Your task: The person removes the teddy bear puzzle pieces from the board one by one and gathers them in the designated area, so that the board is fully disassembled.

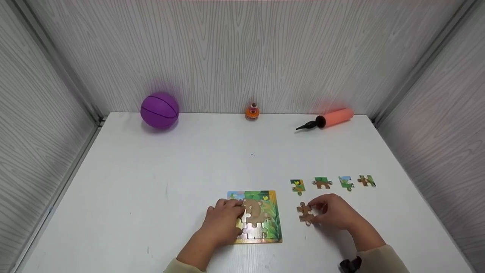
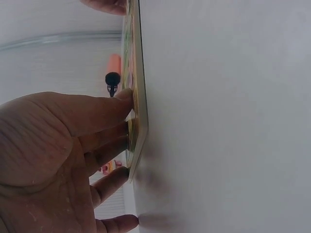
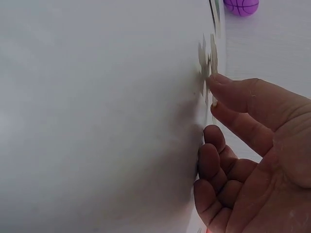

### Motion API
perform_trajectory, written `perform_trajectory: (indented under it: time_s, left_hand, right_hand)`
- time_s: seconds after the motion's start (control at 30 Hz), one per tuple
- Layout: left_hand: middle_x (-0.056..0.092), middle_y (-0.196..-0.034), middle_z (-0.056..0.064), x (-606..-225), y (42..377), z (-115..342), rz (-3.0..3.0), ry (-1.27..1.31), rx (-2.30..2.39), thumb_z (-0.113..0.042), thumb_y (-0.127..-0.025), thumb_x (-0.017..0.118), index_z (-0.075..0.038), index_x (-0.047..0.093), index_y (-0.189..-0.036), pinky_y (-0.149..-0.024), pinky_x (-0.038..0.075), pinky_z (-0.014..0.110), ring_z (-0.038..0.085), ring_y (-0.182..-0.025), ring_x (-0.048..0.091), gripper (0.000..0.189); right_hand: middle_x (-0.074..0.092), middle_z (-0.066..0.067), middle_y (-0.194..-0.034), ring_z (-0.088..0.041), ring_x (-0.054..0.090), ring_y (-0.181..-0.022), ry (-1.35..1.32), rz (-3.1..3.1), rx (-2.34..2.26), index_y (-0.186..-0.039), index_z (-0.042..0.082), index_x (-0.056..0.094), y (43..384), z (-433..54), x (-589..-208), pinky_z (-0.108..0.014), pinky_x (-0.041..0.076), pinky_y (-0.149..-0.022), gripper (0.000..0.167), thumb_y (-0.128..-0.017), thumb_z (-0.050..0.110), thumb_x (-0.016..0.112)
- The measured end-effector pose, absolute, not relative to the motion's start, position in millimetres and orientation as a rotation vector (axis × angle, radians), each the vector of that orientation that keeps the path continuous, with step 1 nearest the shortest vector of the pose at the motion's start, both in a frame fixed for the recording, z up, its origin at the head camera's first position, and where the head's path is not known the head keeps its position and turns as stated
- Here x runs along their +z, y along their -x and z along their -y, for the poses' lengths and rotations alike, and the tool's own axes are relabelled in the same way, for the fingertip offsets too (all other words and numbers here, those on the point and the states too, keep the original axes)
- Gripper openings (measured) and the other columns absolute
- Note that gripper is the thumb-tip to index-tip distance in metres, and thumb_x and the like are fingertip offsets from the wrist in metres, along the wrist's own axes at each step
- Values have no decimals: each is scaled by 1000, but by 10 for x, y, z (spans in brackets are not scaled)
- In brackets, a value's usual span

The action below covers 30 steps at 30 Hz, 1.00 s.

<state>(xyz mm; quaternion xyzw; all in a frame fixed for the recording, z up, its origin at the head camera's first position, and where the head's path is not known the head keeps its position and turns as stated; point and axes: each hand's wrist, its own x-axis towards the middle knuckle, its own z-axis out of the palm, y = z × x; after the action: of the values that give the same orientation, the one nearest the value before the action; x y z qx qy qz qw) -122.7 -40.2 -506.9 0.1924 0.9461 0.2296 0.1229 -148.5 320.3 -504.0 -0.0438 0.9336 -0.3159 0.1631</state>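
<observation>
A square jigsaw puzzle board [image 1: 279,223] with a bear picture lies on the white table, partly covered by my left hand [image 1: 222,222]. In the left wrist view, the thumb and some fingertips of that hand [image 2: 63,145] rest on the board's [image 2: 140,97] upper face, and the little finger touches the table. My right hand [image 1: 335,213] pinches a brown puzzle piece [image 1: 304,214] between thumb and index finger, to the right of the board. Seen from the right wrist, the piece [image 3: 214,56] is tilted up on edge just above the table, and the other fingers are curled.
Beyond my right hand lie several loose pieces in a row, from a yellow-and-green one [image 1: 298,185] to a brown-and-green one [image 1: 366,181]. Along the back wall are a purple ball [image 1: 160,110], a small orange toy [image 1: 252,112] and a coral hand pump [image 1: 337,118].
</observation>
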Motion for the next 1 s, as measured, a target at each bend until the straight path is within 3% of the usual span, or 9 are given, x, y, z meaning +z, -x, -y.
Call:
perform_trajectory:
  time_s: [0.3,0.53,0.83,1.0]
  left_hand:
    - [54,-153,2,-5070,1235,400,-2757,-556,680,-23,-88,87,-14,74,-124,-98,41,57,33,-138,45,39]
    - [53,-153,3,-5080,1228,413,-2764,-577,673,-22,-90,85,-13,72,-133,-99,41,60,34,-140,43,46]
    - [53,-154,3,-5084,1236,419,-2753,-561,690,-22,-90,85,-13,70,-137,-99,40,60,34,-140,43,50]
    - [53,-154,3,-5081,1231,413,-2755,-542,701,-21,-89,85,-12,66,-143,-99,40,59,34,-141,43,58]
  right_hand:
    - [64,-1,-89,-21,55,-83,108,-2685,-898,-109,10,82,1477,-3163,-5056,-38,49,-73,36,-75,10,96]
    - [65,-1,-90,-21,54,-82,151,-2701,-903,-108,10,80,1456,-3163,-5055,-39,48,-72,35,-75,3,91]
    - [64,0,-92,-21,55,-85,114,-2712,-877,-108,12,80,1454,-3145,-5049,-38,48,-74,37,-74,5,93]
    - [65,-2,-96,-21,57,-87,90,-2712,-890,-115,10,78,1408,-3084,-4998,-39,50,-74,41,-77,6,92]
